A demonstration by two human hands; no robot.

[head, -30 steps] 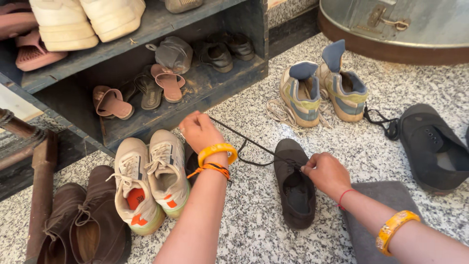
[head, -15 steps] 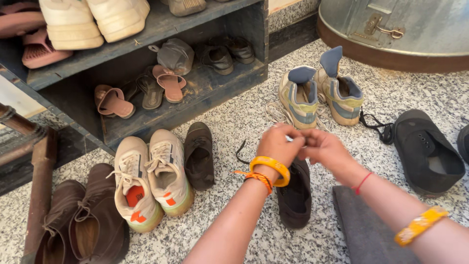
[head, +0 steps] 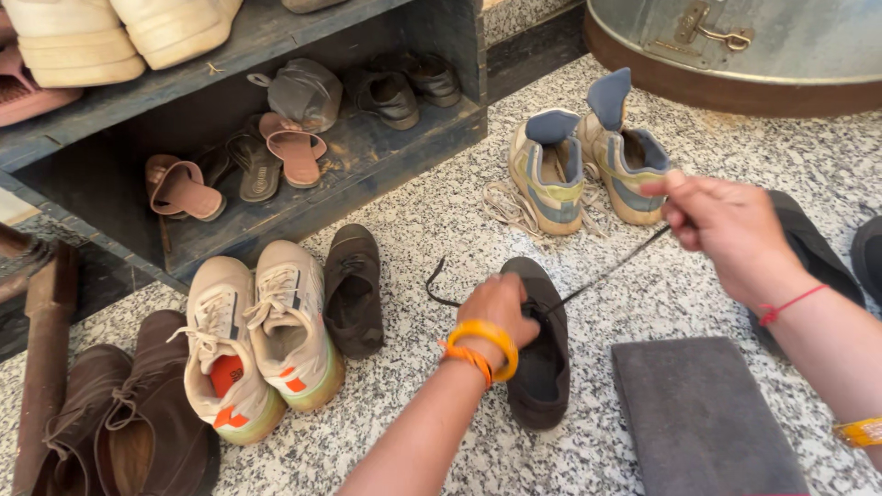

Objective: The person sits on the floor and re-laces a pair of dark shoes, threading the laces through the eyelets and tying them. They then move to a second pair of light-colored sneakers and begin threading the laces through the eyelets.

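A dark brown lace-up shoe (head: 544, 367) lies on the speckled floor at centre. My left hand (head: 497, 310), with an orange bangle, presses down on the shoe's front by the eyelets. My right hand (head: 726, 225) is raised to the right and pinches one end of a dark shoelace (head: 606, 272), drawn taut from the shoe. The lace's other end trails loose on the floor to the left of the shoe. Its matching dark shoe (head: 353, 289) lies to the left.
A grey cloth (head: 703, 422) lies at the right. Beige sneakers (head: 262, 331) and brown boots (head: 129, 432) stand at the left. Tan and blue high-tops (head: 588, 161), a black shoe (head: 808, 248), a dark wooden shoe rack (head: 303, 197) and a metal trunk (head: 781, 46) are around.
My hands were together over the shoe. Now my right hand has swung up to the right, pulling the lace taut, and my left hand has dropped onto the shoe.
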